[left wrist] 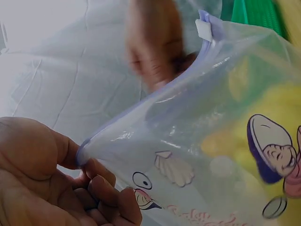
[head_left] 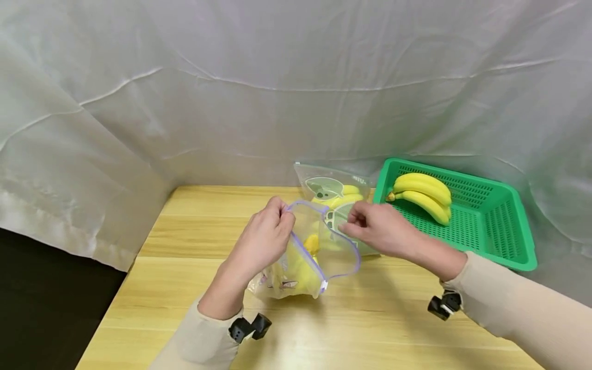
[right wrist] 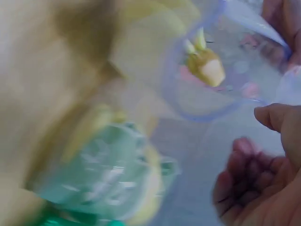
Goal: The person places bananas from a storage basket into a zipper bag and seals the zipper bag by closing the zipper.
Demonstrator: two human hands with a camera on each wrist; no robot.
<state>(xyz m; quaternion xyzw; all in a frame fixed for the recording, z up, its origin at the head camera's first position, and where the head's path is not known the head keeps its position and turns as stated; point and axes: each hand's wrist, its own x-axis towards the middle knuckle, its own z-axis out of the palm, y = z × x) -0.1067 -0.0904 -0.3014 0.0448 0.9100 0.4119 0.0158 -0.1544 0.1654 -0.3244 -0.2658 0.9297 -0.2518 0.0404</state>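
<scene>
Fabric (head_left: 277,113) hangs behind wooden table (head_left: 185,293) and held bag (head_left: 296,272).

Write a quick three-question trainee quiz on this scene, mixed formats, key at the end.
1. Multiple choice: what colour is the rim of the bag that the left hand pinches?
A) green
B) purple
C) red

2. True or false: the green basket holds yellow bananas.

3. Short answer: in the right wrist view, what is the right hand holding?

Key
1. B
2. True
3. Nothing: its fingers are loosely curled and its thumb stands apart from them, with nothing between.
</scene>
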